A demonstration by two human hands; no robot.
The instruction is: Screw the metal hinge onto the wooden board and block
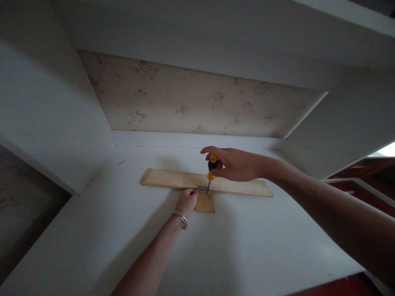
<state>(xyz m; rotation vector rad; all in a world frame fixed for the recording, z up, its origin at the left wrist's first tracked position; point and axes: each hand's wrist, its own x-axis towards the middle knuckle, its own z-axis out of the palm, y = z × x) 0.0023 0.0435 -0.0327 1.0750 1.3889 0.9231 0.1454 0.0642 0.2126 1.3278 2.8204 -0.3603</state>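
A long pale wooden board (173, 178) lies across the white surface, with a small square wooden block (205, 204) against its near edge. Where the two meet sits a small metal hinge (203, 189). My left hand (187, 200), a silver bangle at its wrist, is closed at the hinge's left end, fingertips pressed on it. My right hand (233, 163) grips a yellow and black screwdriver (212, 165) from above, fingers around the handle. The screwdriver stands nearly upright, its tip down at the hinge's right end; the exact contact point is too small to make out.
White panels rise on the left (55, 90) and right (354, 119), and a white shelf (197, 37) overhangs the top. Flowered wallpaper (191, 98) covers the back. A thin greenish sliver (122, 161) lies left of the board. Something dark red shows at the lower right.
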